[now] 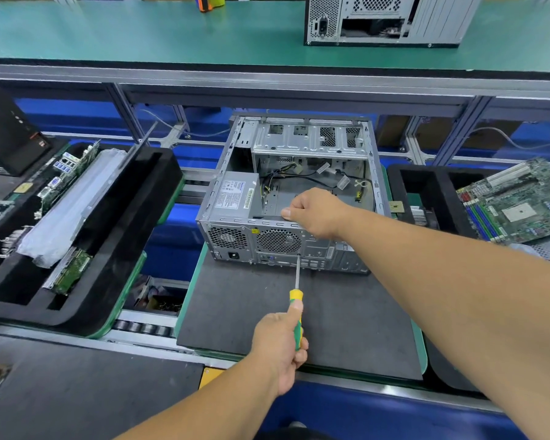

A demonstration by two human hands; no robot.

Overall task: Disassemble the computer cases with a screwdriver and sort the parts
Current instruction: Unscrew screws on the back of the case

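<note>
An open grey computer case [311, 141] lies on a dark mat [331, 312], its rear panel facing me. A power supply [235, 195] and loose cables sit inside it. My right hand [318, 214] grips the top edge of the rear panel, fingers curled over it. My left hand [277, 344] holds a yellow-and-green screwdriver [296, 295] by the handle. The shaft points away from me and its tip touches the rear panel just below the fan grille [278, 241].
A black foam tray [124, 236] on the left holds circuit boards and a wrapped part. Another black tray [426, 185] on the right carries a motherboard [521, 208]. A second case [378, 20] stands on the green upper shelf. A black tower [7, 131] stands far left.
</note>
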